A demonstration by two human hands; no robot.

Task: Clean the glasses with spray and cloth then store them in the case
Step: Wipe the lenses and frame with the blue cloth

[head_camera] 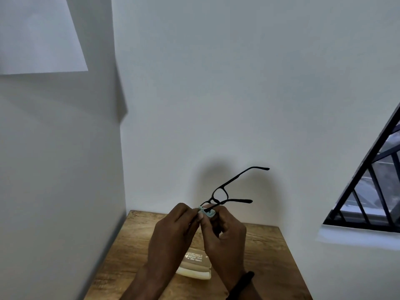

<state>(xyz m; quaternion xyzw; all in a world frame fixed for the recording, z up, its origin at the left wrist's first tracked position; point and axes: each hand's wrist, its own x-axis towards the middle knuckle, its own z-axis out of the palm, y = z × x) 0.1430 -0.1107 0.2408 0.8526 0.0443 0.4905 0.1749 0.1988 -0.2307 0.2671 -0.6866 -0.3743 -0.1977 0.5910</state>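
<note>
Both hands raised over wooden table point(270, 256), left hand point(173, 232) and right hand point(225, 237) pinching light blue cloth point(208, 212) around one lens of black glasses point(225, 194), temples open, pointing away past fingertips; beige case point(195, 267) lying on table under wrists, black band point(242, 282) on right wrist

The black-framed glasses point(220, 194) are held up above the wooden table, tilted, with both temples unfolded and pointing away to the right, the upper one ending in a bent tip. Their lower lens is wrapped in a small, bunched pale blue cloth point(207, 212), pinched around it. The case point(194, 267), cream and beige with white print on its surface, lies on the table below, partly hidden.
</note>
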